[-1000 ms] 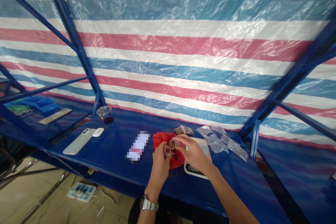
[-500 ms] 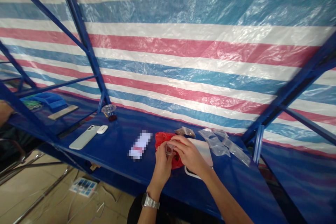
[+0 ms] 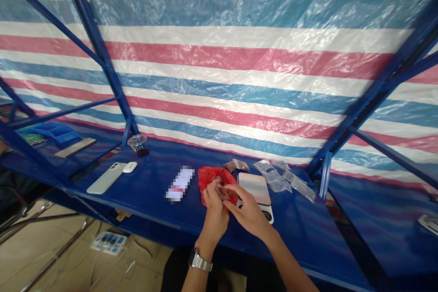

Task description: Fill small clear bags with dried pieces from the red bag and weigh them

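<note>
A small clear plastic bag is pinched between my two hands, its mouth facing up. My left hand grips its left side, fingers curled. The fingers of my right hand close on its right edge. Whether anything is inside it I cannot make out. Beneath and behind the hands sits a crumpled red plastic bag, open at the top, its contents mostly hidden. Just right of it is a small white digital scale with a flat plate, partly covered by my right hand.
Behind the scale lies a clear bag of brown bits; flat clear bags lie to its right. Leftward are a phone with a blurred screen, a pale phone, a white earbud case and a plastic cup. Blue frame posts flank the table.
My right hand has drawn back from over the red bag, and more of that bag and of the scale's front edge shows. The small bag stays between my hands. The view has shifted slightly.
</note>
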Demonstrator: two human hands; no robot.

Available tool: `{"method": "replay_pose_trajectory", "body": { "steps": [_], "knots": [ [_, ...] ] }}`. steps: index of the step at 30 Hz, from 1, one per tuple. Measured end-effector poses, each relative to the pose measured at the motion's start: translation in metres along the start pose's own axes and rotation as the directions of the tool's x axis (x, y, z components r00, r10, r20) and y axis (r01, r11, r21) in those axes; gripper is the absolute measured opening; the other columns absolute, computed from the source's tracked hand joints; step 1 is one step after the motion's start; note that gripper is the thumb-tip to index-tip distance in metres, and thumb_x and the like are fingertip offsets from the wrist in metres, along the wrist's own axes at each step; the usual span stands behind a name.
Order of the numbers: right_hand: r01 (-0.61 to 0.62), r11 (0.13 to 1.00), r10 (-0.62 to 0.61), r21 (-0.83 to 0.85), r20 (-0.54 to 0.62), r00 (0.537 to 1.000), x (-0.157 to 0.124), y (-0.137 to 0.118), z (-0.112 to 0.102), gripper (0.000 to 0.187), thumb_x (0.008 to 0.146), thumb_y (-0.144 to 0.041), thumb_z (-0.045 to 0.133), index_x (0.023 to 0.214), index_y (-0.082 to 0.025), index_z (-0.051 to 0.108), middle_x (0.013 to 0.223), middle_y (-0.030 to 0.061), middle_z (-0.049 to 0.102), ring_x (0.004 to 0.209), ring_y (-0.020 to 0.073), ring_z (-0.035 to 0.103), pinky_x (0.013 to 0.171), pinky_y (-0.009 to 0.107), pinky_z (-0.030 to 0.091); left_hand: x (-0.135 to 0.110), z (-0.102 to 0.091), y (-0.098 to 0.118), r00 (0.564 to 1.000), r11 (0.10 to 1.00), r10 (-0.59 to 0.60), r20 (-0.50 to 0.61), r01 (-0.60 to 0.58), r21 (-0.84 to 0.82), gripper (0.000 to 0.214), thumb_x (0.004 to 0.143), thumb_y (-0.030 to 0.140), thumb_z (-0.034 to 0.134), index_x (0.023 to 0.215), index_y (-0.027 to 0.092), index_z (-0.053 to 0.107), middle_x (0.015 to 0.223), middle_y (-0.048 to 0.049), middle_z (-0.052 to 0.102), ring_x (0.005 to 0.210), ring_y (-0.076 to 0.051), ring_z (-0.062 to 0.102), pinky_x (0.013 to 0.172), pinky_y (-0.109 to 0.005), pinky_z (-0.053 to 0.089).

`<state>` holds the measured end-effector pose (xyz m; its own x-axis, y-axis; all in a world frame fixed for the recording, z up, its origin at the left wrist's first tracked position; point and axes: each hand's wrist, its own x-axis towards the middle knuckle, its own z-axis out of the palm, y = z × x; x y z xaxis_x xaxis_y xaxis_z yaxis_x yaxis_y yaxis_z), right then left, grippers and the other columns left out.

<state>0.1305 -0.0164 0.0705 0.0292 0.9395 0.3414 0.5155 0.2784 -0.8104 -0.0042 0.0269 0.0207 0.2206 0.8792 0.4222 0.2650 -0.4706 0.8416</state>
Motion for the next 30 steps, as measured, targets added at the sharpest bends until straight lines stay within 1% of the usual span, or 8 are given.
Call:
{"method": "replay_pose_trajectory", "body": {
  "steps": [3,7,12,16,19,25,27,30],
  "knots": [
    [-0.096,0.995,0.098,0.015,-0.117,0.988,-0.012,0.013,-0.013,0.028,0.099,-0.041,0.06,0.116,-0.023,0.072,0.111,0.0078,0.077,0.1,0.0242,0.072,0.093,0.039,0.057,-0.008,0.011,0.014,0.995,0.998,0.066,0.073,-0.066,0.006,0.062,0.094,0.014,0.055,0.152,0.022,0.033,0.143,-0.0169,0.049,0.135,-0.029,0.047,0.115,-0.053,0.041],
    [-0.173,0.982,0.151,-0.069,-0.247,0.957,-0.009,0.058,-0.054,0.035,0.098,-0.046,0.058,0.117,-0.021,0.073,0.115,0.01,0.079,0.094,0.025,0.074,0.085,0.039,0.059,-0.01,0.005,0.017,0.989,0.992,0.125,0.083,-0.127,0.014,0.083,0.088,0.029,0.074,0.156,0.026,0.025,0.153,-0.0163,0.041,0.144,-0.032,0.041,0.12,-0.053,0.038],
    [-0.189,0.957,0.129,-0.218,-0.265,0.956,0.004,0.104,-0.093,0.029,0.093,-0.038,0.058,0.106,-0.021,0.078,0.104,0.0089,0.081,0.087,0.0257,0.074,0.079,0.041,0.057,0.006,-0.027,-0.021,0.985,0.973,0.118,-0.122,-0.09,0.215,0.069,0.095,0.036,0.064,0.154,0.021,0.031,0.147,-0.0183,0.041,0.141,-0.035,0.04,0.119,-0.061,0.035],
    [-0.146,0.953,0.051,-0.266,-0.335,0.941,0.014,0.119,-0.105,0.031,0.093,-0.042,0.06,0.107,-0.022,0.079,0.107,0.009,0.08,0.091,0.0265,0.071,0.079,0.04,0.054,0.016,-0.045,-0.058,0.982,0.954,0.108,-0.156,-0.058,0.294,0.065,0.096,0.041,0.061,0.151,0.018,0.037,0.142,-0.019,0.041,0.138,-0.037,0.042,0.117,-0.064,0.037],
    [-0.133,0.95,-0.013,-0.283,-0.46,0.888,0.017,0.131,-0.113,0.036,0.097,-0.046,0.054,0.106,-0.02,0.078,0.106,0.011,0.078,0.086,0.0257,0.067,0.077,0.041,0.053,0.014,-0.048,-0.072,0.985,0.942,0.083,-0.151,-0.028,0.334,0.062,0.098,0.042,0.057,0.151,0.016,0.038,0.14,-0.0201,0.041,0.137,-0.038,0.041,0.115,-0.066,0.038],
    [-0.182,0.936,-0.089,-0.302,-0.703,0.706,0.005,0.154,-0.124,0.037,0.099,-0.045,0.052,0.102,-0.017,0.076,0.089,0.0094,0.071,0.069,0.0211,0.054,0.074,0.039,0.049,0.007,-0.048,-0.075,0.989,0.923,0.062,-0.135,-0.005,0.385,0.055,0.101,0.04,0.05,0.15,0.016,0.04,0.138,-0.02,0.04,0.136,-0.037,0.041,0.114,-0.067,0.037],
    [-0.192,0.932,-0.1,-0.307,-0.727,0.679,0.0,0.156,-0.124,0.035,0.099,-0.043,0.053,0.102,-0.018,0.076,0.084,0.0068,0.068,0.066,0.0197,0.051,0.072,0.038,0.048,0.006,-0.049,-0.073,0.993,0.916,0.054,-0.108,-0.006,0.401,0.054,0.102,0.039,0.048,0.149,0.015,0.04,0.138,-0.0201,0.04,0.135,-0.037,0.041,0.114,-0.067,0.037],
    [-0.183,0.932,-0.107,-0.314,-0.718,0.687,-0.002,0.154,-0.12,0.032,0.1,-0.04,0.054,0.102,-0.018,0.076,0.081,0.0048,0.067,0.066,0.0187,0.051,0.071,0.035,0.048,0.006,-0.051,-0.073,0.995,0.91,0.059,-0.08,-0.021,0.415,0.053,0.102,0.039,0.047,0.148,0.015,0.041,0.137,-0.0196,0.04,0.136,-0.036,0.04,0.115,-0.066,0.037]
  ]
}}
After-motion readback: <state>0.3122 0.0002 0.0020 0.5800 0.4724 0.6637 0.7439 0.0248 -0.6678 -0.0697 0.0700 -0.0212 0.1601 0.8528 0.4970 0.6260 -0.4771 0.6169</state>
